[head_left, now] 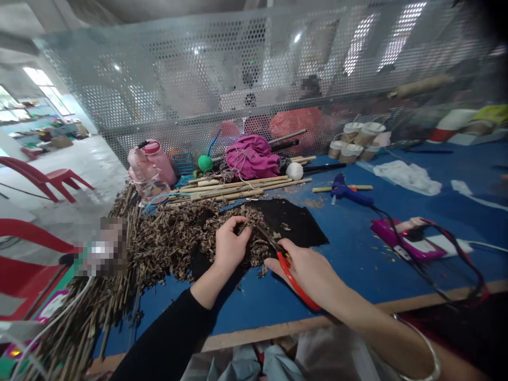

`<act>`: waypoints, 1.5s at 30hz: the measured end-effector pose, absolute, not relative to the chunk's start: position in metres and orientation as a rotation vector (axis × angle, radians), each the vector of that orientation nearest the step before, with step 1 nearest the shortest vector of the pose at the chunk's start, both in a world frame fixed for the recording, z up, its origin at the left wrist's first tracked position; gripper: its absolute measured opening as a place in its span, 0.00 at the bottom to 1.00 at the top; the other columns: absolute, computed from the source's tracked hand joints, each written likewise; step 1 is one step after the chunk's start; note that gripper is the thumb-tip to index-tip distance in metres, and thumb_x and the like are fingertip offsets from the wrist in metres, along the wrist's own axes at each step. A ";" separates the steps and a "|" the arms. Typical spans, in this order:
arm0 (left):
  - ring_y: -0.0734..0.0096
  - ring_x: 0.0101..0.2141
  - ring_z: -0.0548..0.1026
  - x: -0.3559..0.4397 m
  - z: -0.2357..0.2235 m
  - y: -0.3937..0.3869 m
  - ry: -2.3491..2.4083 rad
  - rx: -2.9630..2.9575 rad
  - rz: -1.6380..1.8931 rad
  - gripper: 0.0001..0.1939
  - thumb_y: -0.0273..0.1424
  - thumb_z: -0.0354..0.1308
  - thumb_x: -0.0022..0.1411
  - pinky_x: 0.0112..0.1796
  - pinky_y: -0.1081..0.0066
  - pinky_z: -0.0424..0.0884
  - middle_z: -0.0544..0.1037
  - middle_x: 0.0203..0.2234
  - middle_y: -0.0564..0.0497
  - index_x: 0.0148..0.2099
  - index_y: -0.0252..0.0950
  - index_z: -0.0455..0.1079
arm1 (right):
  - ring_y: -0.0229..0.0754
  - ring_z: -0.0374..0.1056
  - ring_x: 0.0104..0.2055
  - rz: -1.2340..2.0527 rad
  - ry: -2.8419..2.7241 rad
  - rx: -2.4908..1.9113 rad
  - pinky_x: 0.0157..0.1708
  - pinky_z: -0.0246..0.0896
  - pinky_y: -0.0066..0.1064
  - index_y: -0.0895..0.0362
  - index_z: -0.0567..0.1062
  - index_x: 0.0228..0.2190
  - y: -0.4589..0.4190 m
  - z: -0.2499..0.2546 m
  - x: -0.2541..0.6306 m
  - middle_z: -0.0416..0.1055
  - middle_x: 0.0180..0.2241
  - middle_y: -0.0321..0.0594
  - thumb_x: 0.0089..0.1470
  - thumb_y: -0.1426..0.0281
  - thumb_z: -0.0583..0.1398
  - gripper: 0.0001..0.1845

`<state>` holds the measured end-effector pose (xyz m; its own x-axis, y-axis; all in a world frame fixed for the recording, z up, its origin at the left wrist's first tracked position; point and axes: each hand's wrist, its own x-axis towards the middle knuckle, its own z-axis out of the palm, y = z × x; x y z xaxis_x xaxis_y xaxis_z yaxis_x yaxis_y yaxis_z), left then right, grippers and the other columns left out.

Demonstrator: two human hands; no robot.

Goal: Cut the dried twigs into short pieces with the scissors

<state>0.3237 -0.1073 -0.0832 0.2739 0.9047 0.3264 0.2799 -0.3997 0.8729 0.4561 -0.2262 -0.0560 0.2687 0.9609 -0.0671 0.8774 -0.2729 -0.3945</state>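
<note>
My left hand (pixel 230 244) pinches a clump of dried brown leaves (pixel 174 238) that lie piled over a black cloth sheet (pixel 296 222) on the blue table (pixel 349 254). My right hand (pixel 309 272) grips red-handled scissors (pixel 288 270), their blades pointing up-left into the leaves just right of my left fingers. A black sleeve covers my left arm, and a silver bangle sits on my right wrist.
Bamboo sticks (pixel 238 188), a pink cloth bundle (pixel 252 156), a pink water bottle (pixel 148 166) and a blue glue gun (pixel 347 193) lie further back. A pink device with cables (pixel 413 243) is at right. Perforated metal screen (pixel 254 79) behind; red chairs (pixel 43 180) at left.
</note>
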 end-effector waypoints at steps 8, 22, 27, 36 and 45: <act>0.72 0.33 0.72 0.321 -0.087 -0.105 0.955 1.810 1.088 0.08 0.26 0.54 0.52 0.38 0.71 0.67 0.76 0.31 0.52 0.37 0.35 0.71 | 0.48 0.68 0.38 0.437 -1.665 -2.105 0.31 0.54 0.30 0.55 0.66 0.42 -0.216 -0.059 0.458 0.70 0.38 0.46 0.48 0.48 0.55 0.28; 0.71 0.30 0.72 0.324 -0.085 -0.105 1.052 1.988 0.966 0.07 0.27 0.55 0.53 0.36 0.71 0.67 0.77 0.28 0.53 0.35 0.37 0.72 | 0.47 0.70 0.27 0.399 -1.768 -2.128 0.23 0.50 0.28 0.55 0.71 0.29 -0.211 -0.071 0.474 0.73 0.24 0.44 0.53 0.48 0.49 0.25; 0.70 0.31 0.72 0.323 -0.088 -0.101 1.076 1.917 1.023 0.07 0.27 0.55 0.52 0.37 0.69 0.67 0.77 0.29 0.52 0.35 0.36 0.72 | 0.43 0.67 0.24 0.474 -1.752 -2.049 0.24 0.50 0.28 0.56 0.68 0.28 -0.215 -0.062 0.482 0.70 0.23 0.42 0.52 0.48 0.50 0.24; 0.73 0.33 0.72 0.327 -0.092 -0.095 0.942 1.466 1.183 0.10 0.29 0.57 0.50 0.39 0.71 0.67 0.75 0.31 0.50 0.38 0.34 0.68 | 0.49 0.66 0.37 0.404 -1.893 -2.061 0.33 0.55 0.32 0.57 0.65 0.39 -0.218 -0.046 0.475 0.68 0.35 0.47 0.48 0.45 0.53 0.29; 0.78 0.29 0.69 0.329 -0.091 -0.097 0.792 1.335 1.177 0.10 0.25 0.57 0.46 0.33 0.77 0.64 0.71 0.26 0.55 0.35 0.35 0.63 | 0.51 0.64 0.38 0.144 -1.957 -2.038 0.36 0.55 0.36 0.58 0.66 0.44 -0.208 -0.059 0.469 0.66 0.35 0.48 0.42 0.42 0.55 0.38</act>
